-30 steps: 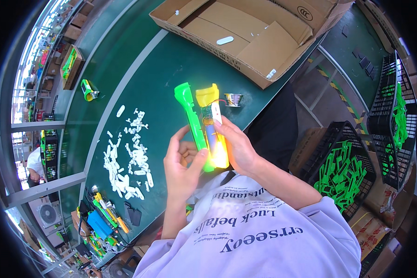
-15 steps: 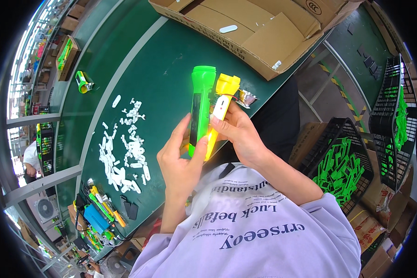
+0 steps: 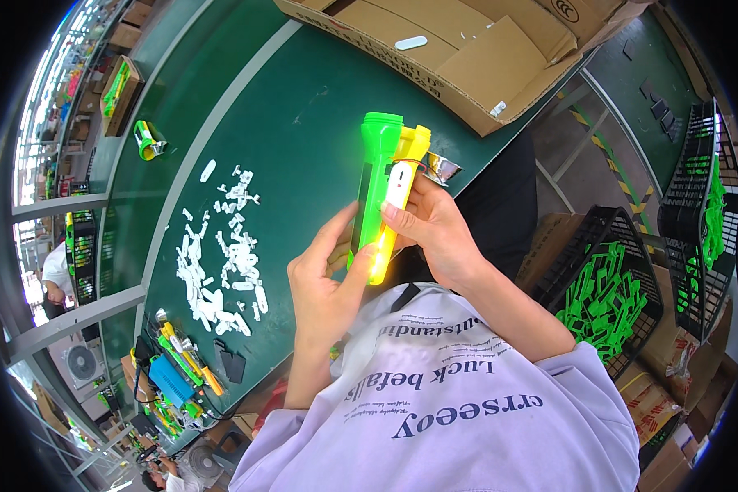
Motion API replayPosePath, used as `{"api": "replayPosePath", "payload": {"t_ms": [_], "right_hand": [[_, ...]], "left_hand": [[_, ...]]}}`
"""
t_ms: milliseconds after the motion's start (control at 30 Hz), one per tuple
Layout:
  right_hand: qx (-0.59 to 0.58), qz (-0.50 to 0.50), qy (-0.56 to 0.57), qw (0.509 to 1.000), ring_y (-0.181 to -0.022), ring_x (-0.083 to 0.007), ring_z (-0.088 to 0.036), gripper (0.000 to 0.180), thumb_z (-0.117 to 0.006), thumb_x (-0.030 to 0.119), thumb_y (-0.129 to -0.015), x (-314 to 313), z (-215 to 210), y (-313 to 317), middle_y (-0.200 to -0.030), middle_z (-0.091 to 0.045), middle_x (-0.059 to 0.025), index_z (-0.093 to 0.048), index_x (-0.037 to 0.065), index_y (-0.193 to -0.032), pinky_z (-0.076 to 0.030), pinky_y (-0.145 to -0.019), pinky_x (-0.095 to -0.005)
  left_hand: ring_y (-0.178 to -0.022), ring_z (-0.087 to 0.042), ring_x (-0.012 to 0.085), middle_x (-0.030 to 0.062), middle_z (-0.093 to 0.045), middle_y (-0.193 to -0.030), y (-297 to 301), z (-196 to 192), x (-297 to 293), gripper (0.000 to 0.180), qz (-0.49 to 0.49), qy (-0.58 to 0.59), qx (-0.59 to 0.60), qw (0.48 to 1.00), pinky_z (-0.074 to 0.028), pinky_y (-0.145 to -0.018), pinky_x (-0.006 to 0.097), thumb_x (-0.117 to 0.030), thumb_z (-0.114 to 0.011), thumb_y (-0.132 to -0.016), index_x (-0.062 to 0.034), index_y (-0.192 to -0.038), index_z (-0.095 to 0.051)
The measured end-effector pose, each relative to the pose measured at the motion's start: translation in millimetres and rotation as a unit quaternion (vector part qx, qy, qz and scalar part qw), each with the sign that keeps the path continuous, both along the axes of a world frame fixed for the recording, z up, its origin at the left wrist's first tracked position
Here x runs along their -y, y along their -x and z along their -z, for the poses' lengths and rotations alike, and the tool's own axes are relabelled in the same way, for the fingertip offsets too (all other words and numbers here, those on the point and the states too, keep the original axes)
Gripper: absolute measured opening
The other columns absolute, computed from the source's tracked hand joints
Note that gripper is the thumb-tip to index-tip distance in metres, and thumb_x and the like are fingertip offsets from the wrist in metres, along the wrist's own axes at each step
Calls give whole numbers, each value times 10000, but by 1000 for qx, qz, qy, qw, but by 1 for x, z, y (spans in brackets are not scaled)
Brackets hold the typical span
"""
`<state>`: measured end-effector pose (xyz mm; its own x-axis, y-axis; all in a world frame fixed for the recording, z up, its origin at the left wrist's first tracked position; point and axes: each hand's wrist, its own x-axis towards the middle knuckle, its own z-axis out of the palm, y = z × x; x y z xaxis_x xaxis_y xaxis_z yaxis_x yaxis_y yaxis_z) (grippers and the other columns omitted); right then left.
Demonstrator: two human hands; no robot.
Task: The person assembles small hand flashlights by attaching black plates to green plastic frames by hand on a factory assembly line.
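Note:
My left hand [image 3: 324,279] is closed round the lower part of a green flashlight shell [image 3: 381,135], which stands nearly upright before my chest. Close against its right side is a yellow flashlight shell [image 3: 416,146], gripped by my right hand [image 3: 441,238]. The right thumb presses near a white switch strip [image 3: 399,182] with a small red mark. A shiny silver reflector [image 3: 443,168] sticks out past the right fingers, beside a thin red wire. Whether the two shells touch along their whole length is hidden by my fingers.
Many small white plastic pieces [image 3: 213,271] lie scattered on the green table [image 3: 295,107]. An open cardboard box [image 3: 467,102] stands at the far side. Black crates [image 3: 623,225] with green parts are at right. A blue device [image 3: 170,384] sits among flashlights at lower left.
Both hands have shifted slightly right with the shells. The green shell has come nearer the yellow one and now covers more of it.

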<state>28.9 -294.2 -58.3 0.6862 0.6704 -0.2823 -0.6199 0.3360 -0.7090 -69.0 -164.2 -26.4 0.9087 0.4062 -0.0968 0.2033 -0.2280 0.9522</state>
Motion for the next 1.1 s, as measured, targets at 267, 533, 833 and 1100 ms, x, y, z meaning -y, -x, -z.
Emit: {"api": "replayPosePath", "payload": {"t_ms": [267, 533, 833, 1100], "right_hand": [[30, -12, 16, 999, -1053, -166, -603, 526, -710, 215, -903, 4, 7, -1, -1147, -594, -72, -449, 10, -1310, -560, -833, -327], [18, 8, -59, 998, -1058, -202, -603, 536, -744, 210, -854, 4, 7, -4, -1131, -613, -93, -475, 29, -1280, -474, -964, -369], [-18, -62, -133, 989, -1030, -231, -616, 650, -809, 206, -754, 12, 17, -8, -1060, -611, -117, -454, 92, -1285, -507, -912, -384], [-26, -70, -214, 974, -978, -241, -621, 646, -782, 91, -695, 10, 17, -8, -1020, -606, -123, -452, 110, -1251, -517, -857, -390]], "left_hand": [[-1004, -652, 178, 156, -669, -1123, -3, -1, -5, 454, 25, 95, -13, 995, -523, -870, 293, -21, -613, -901, 45, -1337, -505], [-1091, -612, 192, 164, -638, -1189, 1, -1, -6, 445, 8, 159, 57, 986, -465, -955, 322, -88, -571, -955, 74, -1352, -450], [-1093, -630, 248, 202, -629, -1190, 13, -21, -12, 548, 29, 166, 84, 982, -455, -973, 352, -207, -625, -913, 101, -1333, -453], [-1029, -668, 282, 199, -625, -1183, 10, -17, -6, 718, 16, 139, 74, 987, -549, -845, 344, -416, -676, -889, 93, -1333, -433]]}}
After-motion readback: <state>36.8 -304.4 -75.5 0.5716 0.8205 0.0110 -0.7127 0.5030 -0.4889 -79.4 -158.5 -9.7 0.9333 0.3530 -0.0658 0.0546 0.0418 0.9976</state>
